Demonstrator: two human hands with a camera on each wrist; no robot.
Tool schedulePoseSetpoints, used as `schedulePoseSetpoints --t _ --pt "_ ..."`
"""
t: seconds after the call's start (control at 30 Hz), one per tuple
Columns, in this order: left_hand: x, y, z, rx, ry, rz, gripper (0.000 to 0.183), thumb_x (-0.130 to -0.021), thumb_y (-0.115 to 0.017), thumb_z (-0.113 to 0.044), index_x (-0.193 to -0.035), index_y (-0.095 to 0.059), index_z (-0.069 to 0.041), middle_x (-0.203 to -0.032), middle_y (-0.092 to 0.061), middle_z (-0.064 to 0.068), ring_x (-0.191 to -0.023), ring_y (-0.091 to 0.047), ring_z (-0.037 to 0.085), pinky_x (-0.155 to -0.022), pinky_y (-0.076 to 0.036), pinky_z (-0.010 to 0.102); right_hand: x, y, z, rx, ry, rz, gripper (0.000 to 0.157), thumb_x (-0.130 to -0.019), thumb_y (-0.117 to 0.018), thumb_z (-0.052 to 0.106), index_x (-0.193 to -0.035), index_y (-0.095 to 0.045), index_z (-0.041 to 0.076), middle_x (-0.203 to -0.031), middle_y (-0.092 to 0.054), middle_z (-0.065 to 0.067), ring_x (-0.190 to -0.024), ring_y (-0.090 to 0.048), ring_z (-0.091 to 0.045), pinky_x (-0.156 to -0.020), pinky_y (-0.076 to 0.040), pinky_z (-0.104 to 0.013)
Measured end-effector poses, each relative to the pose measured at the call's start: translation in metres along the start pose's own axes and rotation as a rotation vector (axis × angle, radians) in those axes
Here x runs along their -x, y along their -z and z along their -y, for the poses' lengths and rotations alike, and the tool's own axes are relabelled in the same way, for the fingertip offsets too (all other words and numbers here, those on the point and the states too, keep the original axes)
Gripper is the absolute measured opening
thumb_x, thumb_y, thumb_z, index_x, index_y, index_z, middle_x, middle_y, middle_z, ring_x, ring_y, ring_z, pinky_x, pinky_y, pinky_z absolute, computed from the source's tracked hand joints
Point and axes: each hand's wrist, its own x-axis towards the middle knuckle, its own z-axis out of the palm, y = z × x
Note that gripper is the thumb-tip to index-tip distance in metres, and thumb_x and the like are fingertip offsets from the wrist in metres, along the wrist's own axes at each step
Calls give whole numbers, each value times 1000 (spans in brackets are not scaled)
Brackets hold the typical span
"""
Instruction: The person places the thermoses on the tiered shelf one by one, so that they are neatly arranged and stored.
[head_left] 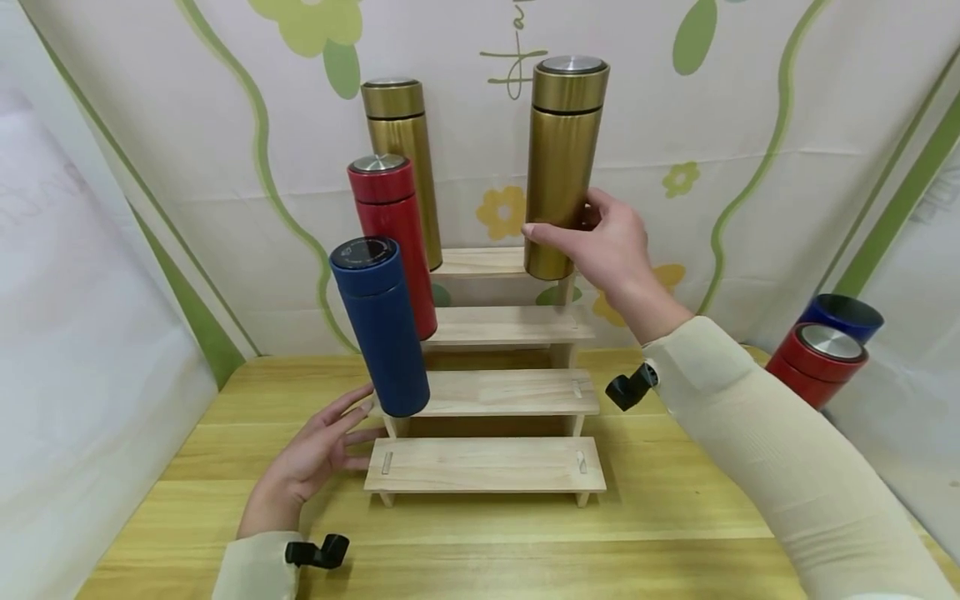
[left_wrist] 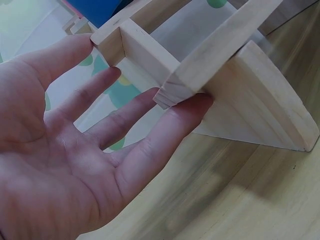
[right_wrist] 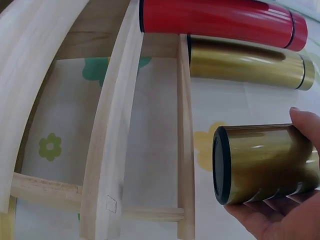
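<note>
My right hand (head_left: pixel 611 242) grips a gold thermos flask (head_left: pixel 566 150) low on its body, thumb on one side and fingers on the other. The flask is upright at the right end of the top step of a wooden stepped rack (head_left: pixel 483 475). In the right wrist view its black base (right_wrist: pixel 220 165) shows a gap from the top board. My left hand (head_left: pixel 318 454) is at the rack's left side, fingers spread. The left wrist view shows its fingertips (left_wrist: pixel 202 102) touching the ends of the boards.
On the rack's left side stand a second gold flask (head_left: pixel 405 158), a red flask (head_left: pixel 393 217) and a blue flask (head_left: pixel 381 333), each on its own step. Another red flask (head_left: pixel 817 362) and a blue item (head_left: pixel 843 312) stand far right. A patterned cloth (head_left: pixel 465 183) hangs behind the wooden table (head_left: pixel 675 500).
</note>
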Motion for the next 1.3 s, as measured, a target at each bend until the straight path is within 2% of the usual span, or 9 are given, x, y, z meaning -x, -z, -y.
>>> schedulePoseSetpoints --t 0.13,0.37,0.73,1.03,1.3 --pt "0 0 0 3 -5 16 64 -112 -51 -37 -167 -26 -21 -168 -31 23 -142 -53 38 -99 -58 55 -8 -6 -2 -14 -6 -6 80 -78 -91 49 -145 -58 22 -137 -65 -4 -121 -64 -19 -107 -54 -41" --pt "-1 1 -1 -3 -7 -8 64 -111 -52 -36 -167 -27 -20 -168 -32 22 -141 -54 37 -98 -59 54 -19 -16 -6 -25 -23 -13 82 -78 -92 48 -147 -57 21 -138 -65 -4 -123 -63 -19 -108 -53 -40" --pt "0 1 -1 2 -5 1 63 -111 -52 -36 -167 -28 -19 -167 -33 23 -141 -53 39 -97 -59 53 -32 -26 -8 -3 -53 -28 84 -79 -91 47 -149 -54 19 -142 -62 -4 -125 -61 -19 -111 -51 -39" --pt "-1 1 -1 -3 -3 -11 64 -111 -53 -37 -167 -27 -19 -168 -33 21 -144 -50 41 -98 -58 55 -39 -31 -7 34 -86 -34 82 -80 -89 53 -148 -55 20 -143 -63 -3 -125 -61 -19 -111 -51 -39" --pt "-1 1 -1 -4 4 -15 64 -111 -53 -37 -167 -27 -19 -168 -34 21 -143 -51 40 -99 -58 54 -44 -32 -10 80 -114 -16 89 -80 -87 57 -153 -50 21 -146 -61 -4 -127 -60 -21 -112 -50 -40"
